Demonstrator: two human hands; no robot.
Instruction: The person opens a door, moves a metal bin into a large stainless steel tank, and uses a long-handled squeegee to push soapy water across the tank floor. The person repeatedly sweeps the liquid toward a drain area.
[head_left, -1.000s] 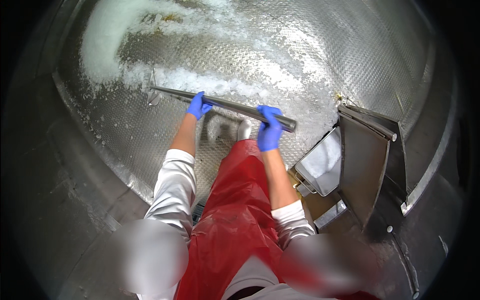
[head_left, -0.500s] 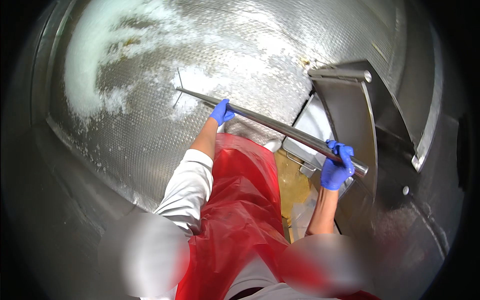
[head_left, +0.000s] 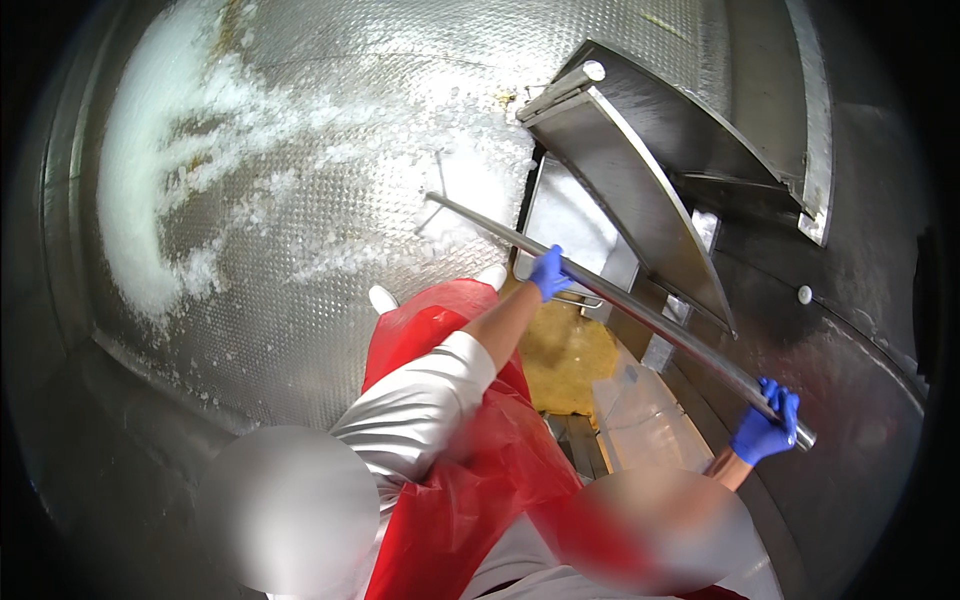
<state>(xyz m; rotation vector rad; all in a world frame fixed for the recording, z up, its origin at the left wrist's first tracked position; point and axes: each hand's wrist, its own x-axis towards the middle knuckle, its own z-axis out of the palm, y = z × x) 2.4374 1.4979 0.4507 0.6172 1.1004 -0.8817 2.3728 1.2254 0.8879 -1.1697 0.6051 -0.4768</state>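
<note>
A long-handled metal scraper [head_left: 648,316] slants across me, from the right side up toward the middle of the textured floor. My left hand [head_left: 550,274], in a blue glove, is closed around its middle. Near the pole's end at lower right, my right hand [head_left: 767,422], gloved in blue too, grips it. The thin crosswise head [head_left: 431,196] of the scraper rests at a patch of crushed ice [head_left: 470,190], beside the floor opening. Just right of that patch, a metal bin [head_left: 600,300] holding white ice sits below floor level, partly hidden by the pole and a panel.
A thick bank of crushed ice [head_left: 135,190] curves along the left of the dimpled metal floor [head_left: 300,330], with loose streaks between. Upright curved metal panels [head_left: 640,165] stand right of the opening. Below lies a yellowish wet floor [head_left: 565,350]. My shoes [head_left: 383,299] stand near the opening.
Both hands and the scraper have moved right, the right hand also down toward me. The scraper's head and its ice patch are now closer to the opening. The view has shifted too.
</note>
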